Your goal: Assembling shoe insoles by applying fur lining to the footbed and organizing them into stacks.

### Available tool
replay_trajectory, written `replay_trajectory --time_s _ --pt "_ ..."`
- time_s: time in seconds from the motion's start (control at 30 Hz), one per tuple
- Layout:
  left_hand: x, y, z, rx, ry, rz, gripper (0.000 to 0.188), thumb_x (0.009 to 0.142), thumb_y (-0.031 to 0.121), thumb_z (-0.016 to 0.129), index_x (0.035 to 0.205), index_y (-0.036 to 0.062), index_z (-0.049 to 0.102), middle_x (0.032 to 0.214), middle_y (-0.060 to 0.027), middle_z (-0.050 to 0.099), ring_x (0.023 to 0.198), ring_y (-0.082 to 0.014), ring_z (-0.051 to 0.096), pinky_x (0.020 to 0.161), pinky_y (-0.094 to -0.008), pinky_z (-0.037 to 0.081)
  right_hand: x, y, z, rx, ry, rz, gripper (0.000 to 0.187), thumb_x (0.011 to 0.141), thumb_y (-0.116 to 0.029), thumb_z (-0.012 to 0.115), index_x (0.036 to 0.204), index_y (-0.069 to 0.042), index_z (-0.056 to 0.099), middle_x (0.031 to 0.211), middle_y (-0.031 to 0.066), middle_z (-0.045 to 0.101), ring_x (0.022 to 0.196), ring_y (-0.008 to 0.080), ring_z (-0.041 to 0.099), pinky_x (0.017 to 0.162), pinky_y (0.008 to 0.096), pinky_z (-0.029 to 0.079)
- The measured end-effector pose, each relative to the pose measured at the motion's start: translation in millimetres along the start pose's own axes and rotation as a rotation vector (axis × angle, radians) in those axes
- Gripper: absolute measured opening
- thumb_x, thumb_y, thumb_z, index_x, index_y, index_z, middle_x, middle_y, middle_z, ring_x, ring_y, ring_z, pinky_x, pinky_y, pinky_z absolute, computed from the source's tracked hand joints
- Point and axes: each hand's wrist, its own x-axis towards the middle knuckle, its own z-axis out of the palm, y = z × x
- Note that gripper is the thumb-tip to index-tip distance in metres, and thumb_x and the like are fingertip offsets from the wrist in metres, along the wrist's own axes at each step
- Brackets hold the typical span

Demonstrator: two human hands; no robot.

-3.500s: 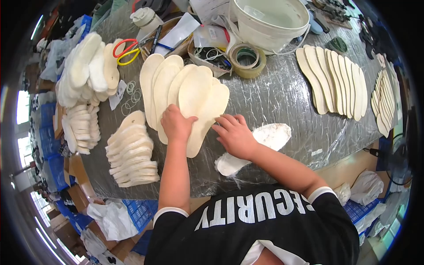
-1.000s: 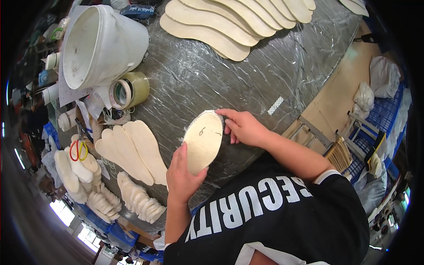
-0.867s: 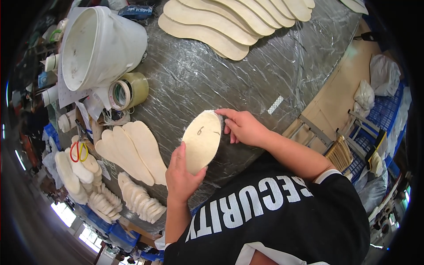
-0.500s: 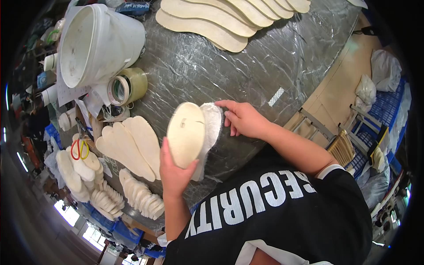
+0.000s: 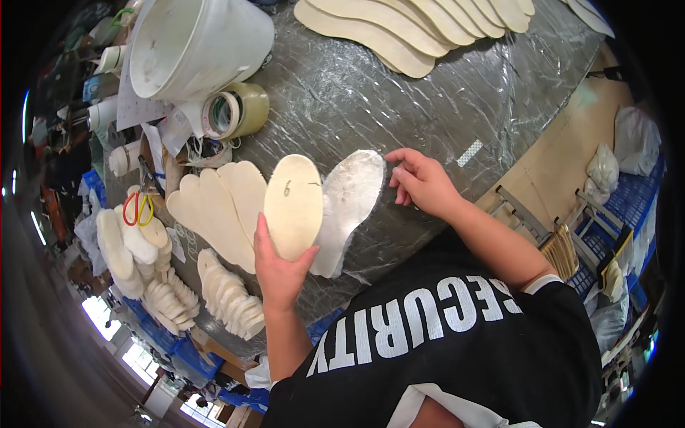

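My left hand (image 5: 280, 267) grips a cream insole (image 5: 294, 196) near its lower end, thumb on one edge and fingers on the other. A dark mark shows on its upper face. Just right of it, a white fuzzy insole (image 5: 354, 187) lies on the plastic-covered table, its lower left edge partly hidden. My right hand (image 5: 421, 184) is beside the white insole's top, index finger stretched toward its edge and the other fingers loosely curled, with nothing seen in them. Left of the held insole, several cream insoles (image 5: 214, 203) lie fanned out.
A white bucket (image 5: 207, 50) and tape rolls (image 5: 246, 110) stand at the far left. Scissors with red and yellow handles (image 5: 138, 209) are by piled fuzzy insoles (image 5: 118, 246). More cream insoles (image 5: 385, 36) fan along the far side. A metal-framed chair (image 5: 564, 242) stands at right.
The cream insole in my left hand has moved left, off the white one, which now shows almost whole. My right hand has shifted slightly right. The whole view has shifted too.
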Motion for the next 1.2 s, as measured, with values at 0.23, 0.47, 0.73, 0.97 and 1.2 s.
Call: replay_trajectory --time_s 0.23,0.47,0.73,0.97,1.2 --pt "-13 12 8 0.072 -0.088 0.078 0.096 0.055 0.022 0.080 0.133 -0.0013 0.029 0.120 -0.0193 0.048 0.106 -0.0331 0.051 0.087 -0.0374 0.044 -12 6 9 0.067 -0.023 0.002 0.020 0.090 -0.007 0.043 0.107 0.001 0.049 0.077 0.0057 0.056 0.056 0.0099 0.056 0.048 0.0220 0.046" --pt "-38 8 18 0.099 -0.280 0.214 0.093 0.056 0.030 0.080 0.130 0.0009 0.033 0.120 -0.0185 0.050 0.106 -0.0321 0.054 0.084 -0.0366 0.046 -26 10 14 0.070 -0.093 0.102 0.021 0.090 -0.013 0.048 0.105 0.001 0.051 0.078 0.0055 0.057 0.055 0.0095 0.056 0.048 0.0215 0.045" --pt "-32 -5 12 -0.078 -0.434 -0.051 0.082 0.062 0.026 0.077 0.128 0.0002 0.036 0.110 -0.0181 0.057 0.098 -0.0332 0.057 0.081 -0.0370 0.046 -20 4 14 0.040 -0.038 0.098 0.015 0.089 -0.017 0.054 0.086 -0.003 0.056 0.065 -0.0014 0.056 0.051 0.0041 0.051 0.046 0.0186 0.039" --pt "-29 -57 14 -0.662 -0.386 -0.457 0.020 0.078 0.001 0.061 0.096 -0.0009 0.053 0.089 -0.0062 0.063 0.076 -0.0076 0.058 0.067 -0.0208 0.046 6 -19 24 -0.043 0.094 0.081 0.015 0.087 -0.015 0.056 0.091 -0.001 0.056 0.065 -0.0008 0.055 0.050 0.0044 0.049 0.044 0.0187 0.038" --pt "-31 -70 27 -0.734 -0.318 -0.446 0.021 0.079 0.001 0.060 0.098 -0.0018 0.053 0.087 -0.0064 0.063 0.076 -0.0085 0.058 0.067 -0.0209 0.046 26 -29 37 -0.301 0.175 -0.078 0.024 0.081 -0.008 0.060 0.102 0.001 0.051 0.066 0.0028 0.055 0.051 0.0069 0.052 0.044 0.0220 0.042"
